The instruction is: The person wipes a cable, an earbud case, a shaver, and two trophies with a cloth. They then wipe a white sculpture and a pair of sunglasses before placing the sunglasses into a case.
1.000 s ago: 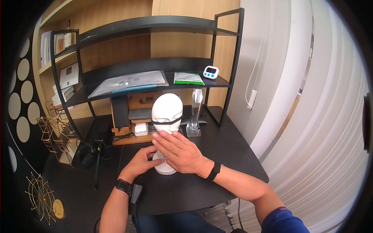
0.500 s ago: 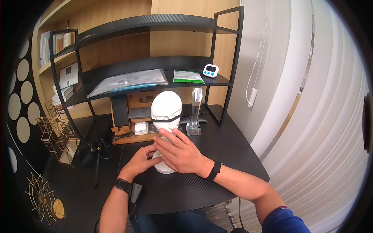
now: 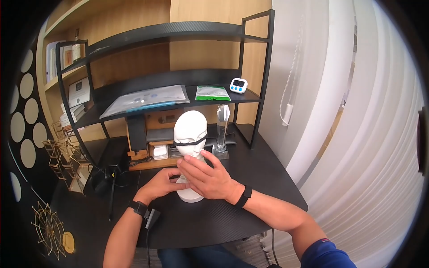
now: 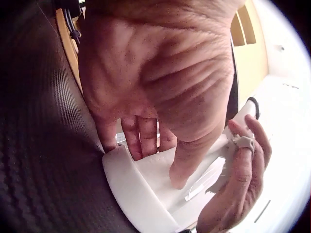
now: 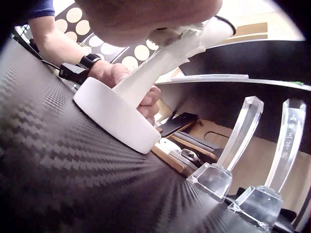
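Observation:
A white mannequin head (image 3: 190, 126) stands on the black desk, with a thin black band (image 3: 191, 144) across its face. My left hand (image 3: 157, 185) holds its neck just above the round base (image 5: 114, 116); in the left wrist view the thumb lies on one side and the fingers on the other. Raised in front of the chin, my right hand (image 3: 209, 179) has its fingers extended and slightly bent. Ragged pale material (image 5: 187, 44) shows along the neck in the right wrist view, and a whitish scrap (image 4: 244, 142) is at the right fingers in the left wrist view.
Behind the head stand clear crystal trophies (image 5: 243, 131) and a wooden organizer (image 3: 134, 163). The black shelf above bears a plastic sleeve (image 3: 147, 99), a green-edged packet (image 3: 212, 93) and a white timer (image 3: 238, 85). Gold wire ornaments (image 3: 50, 230) stand at left.
My right hand has come down a little from the mannequin's mouth to its chin, and its index finger has spread from the others. My left hand keeps its place at the neck.

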A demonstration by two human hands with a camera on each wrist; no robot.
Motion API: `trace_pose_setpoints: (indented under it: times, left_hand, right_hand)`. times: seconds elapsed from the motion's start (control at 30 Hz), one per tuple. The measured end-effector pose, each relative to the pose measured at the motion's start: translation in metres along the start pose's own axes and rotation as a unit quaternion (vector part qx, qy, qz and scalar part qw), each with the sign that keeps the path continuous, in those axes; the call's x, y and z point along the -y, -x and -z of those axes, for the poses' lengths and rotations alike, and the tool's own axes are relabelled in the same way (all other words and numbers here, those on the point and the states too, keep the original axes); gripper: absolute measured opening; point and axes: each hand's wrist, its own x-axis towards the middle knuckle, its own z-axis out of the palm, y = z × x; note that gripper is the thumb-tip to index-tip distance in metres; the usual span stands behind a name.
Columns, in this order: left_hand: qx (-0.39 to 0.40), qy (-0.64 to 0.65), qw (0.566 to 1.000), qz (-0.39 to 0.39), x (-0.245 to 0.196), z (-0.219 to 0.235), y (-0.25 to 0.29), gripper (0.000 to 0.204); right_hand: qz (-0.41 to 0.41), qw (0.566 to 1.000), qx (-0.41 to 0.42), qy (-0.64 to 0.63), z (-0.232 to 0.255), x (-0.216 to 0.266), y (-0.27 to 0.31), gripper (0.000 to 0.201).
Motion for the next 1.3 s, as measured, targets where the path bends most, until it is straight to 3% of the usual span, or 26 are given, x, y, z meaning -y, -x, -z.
trace_pose_setpoints:
  times: [0.07,0.27,0.4,0.53,0.63,0.8,1.3]
  left_hand:
    - [0.004,-0.002,1.000,0.006,0.000,0.000,-0.003,0.039]
    - [-0.011,0.049,0.998,-0.025,0.015,-0.002,-0.005,0.046]
    - [0.015,0.137,0.990,-0.036,0.019,-0.003,-0.005,0.046]
    - [0.025,0.179,0.982,-0.049,0.025,-0.003,-0.006,0.044]
    - [0.047,0.158,0.985,-0.052,0.043,0.004,-0.012,0.041]
    - [0.041,0.173,0.983,-0.052,0.033,0.001,-0.009,0.040]
    - [0.022,0.165,0.986,-0.024,0.025,-0.006,-0.007,0.042]
  right_hand:
    - [0.014,0.998,-0.043,0.036,-0.004,0.000,0.003,0.051]
    - [0.021,1.000,-0.002,-0.008,0.002,-0.002,0.002,0.056]
    - [0.013,0.999,0.025,-0.036,0.009,-0.004,-0.006,0.056]
    - [-0.001,0.998,-0.010,-0.068,0.004,-0.002,-0.008,0.053]
    - [0.018,0.996,-0.003,-0.087,-0.002,0.000,-0.006,0.051]
    - [0.043,0.995,0.015,-0.085,-0.002,0.001,-0.004,0.044]
    - [-0.054,0.993,-0.079,-0.073,0.014,-0.014,-0.011,0.044]
